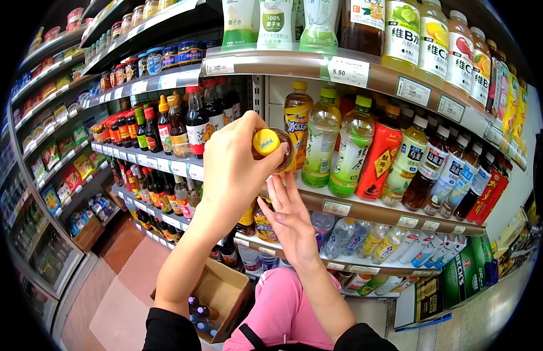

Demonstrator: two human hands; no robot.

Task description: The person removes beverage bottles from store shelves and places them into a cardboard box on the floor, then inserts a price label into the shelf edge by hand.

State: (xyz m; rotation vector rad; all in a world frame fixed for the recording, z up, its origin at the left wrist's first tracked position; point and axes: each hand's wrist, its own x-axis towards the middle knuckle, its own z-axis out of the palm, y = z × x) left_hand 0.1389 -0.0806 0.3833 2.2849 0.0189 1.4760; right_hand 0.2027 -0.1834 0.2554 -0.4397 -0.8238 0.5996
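Observation:
A bottle of dark drink with a yellow cap (266, 142) is gripped near its top by my left hand (236, 155), tilted so that the cap points toward me. Most of its body is hidden behind that hand. Just below it, my right hand (292, 222) is open with its fingers stretched upward. Whether its fingertips touch the bottle I cannot tell. Beyond both hands, a similar yellow-capped bottle (297, 111) stands upright at the left end of the middle shelf, beside green-capped tea bottles (322, 140).
An open cardboard box (224, 292) on the floor holds several bottles. The shelf edge (394, 216) runs below the drinks, with price tags along it. Above is a shelf of larger bottles (402, 35). Sauce bottles (196, 123) line the shelves at left. Green cartons (458, 275) stand lower right.

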